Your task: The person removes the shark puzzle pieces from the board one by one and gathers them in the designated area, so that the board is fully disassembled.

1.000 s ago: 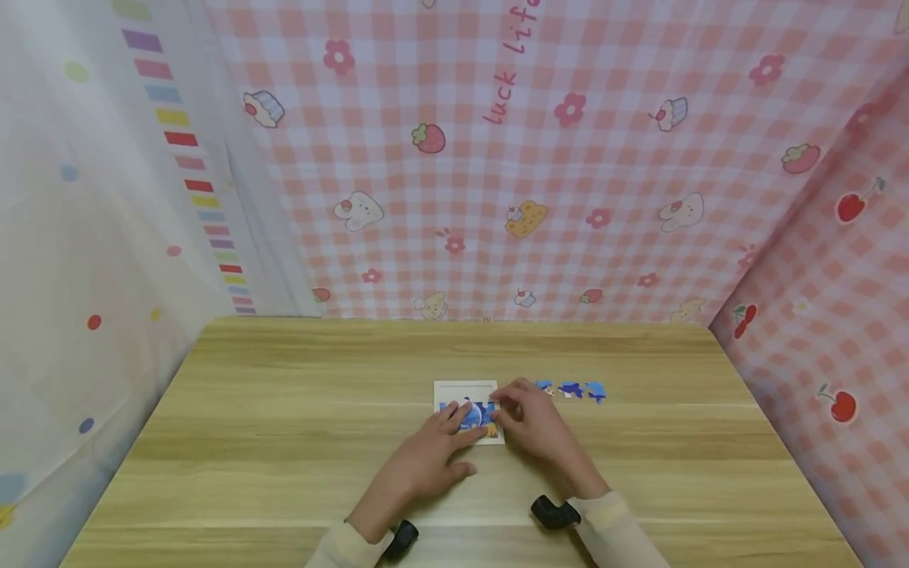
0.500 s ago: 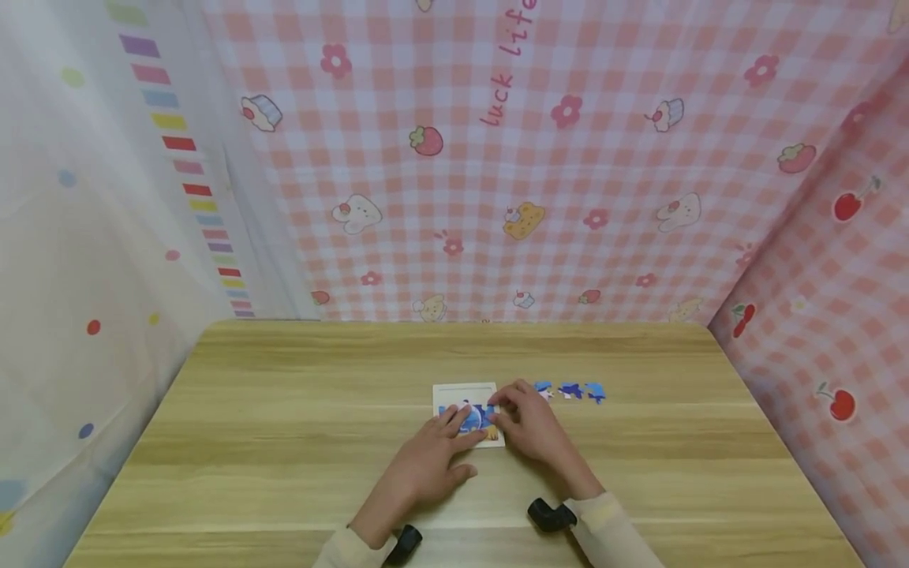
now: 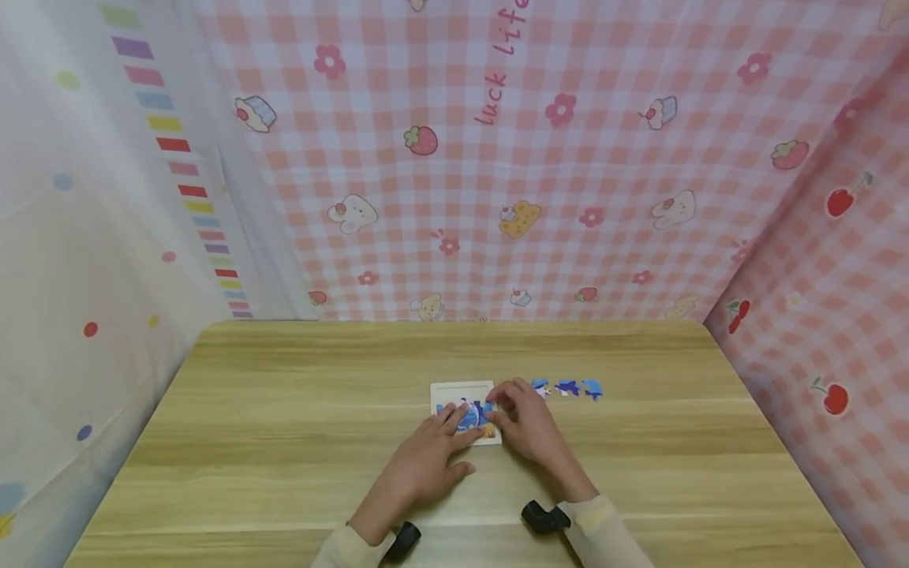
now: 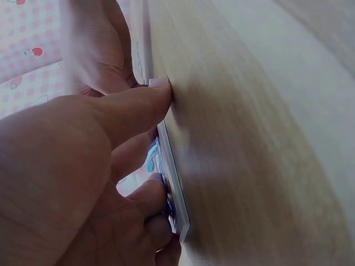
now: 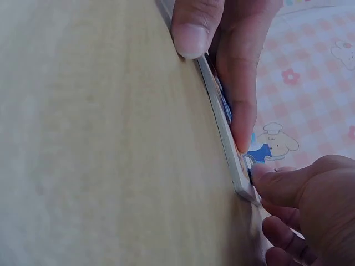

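A small white-framed jigsaw board (image 3: 461,387) lies on the table, its lower part filled with blue sea-picture pieces and its upper part bare. My left hand (image 3: 429,459) rests across it with fingers spread over the picture; its thumb lies off the near edge. At the board's right side, my right hand (image 3: 527,424) pinches a blue puzzle piece (image 5: 259,153) between thumb and fingers. That piece stands tilted up from the board in the right wrist view, mostly behind the thumb. Fingers of the left hand press the board close beside it.
Right of the board, a dark-blue piece (image 3: 567,387) and a light-blue piece (image 3: 592,389) lie loose on the wooden table (image 3: 298,410). Another blue-and-white piece (image 3: 541,386) sits close beside the right hand. A pink checked curtain (image 3: 454,173) hangs behind the table.
The head view has drifted slightly. Both hands keep nearly the same places on the board, the right fingers still at its right edge with the piece.
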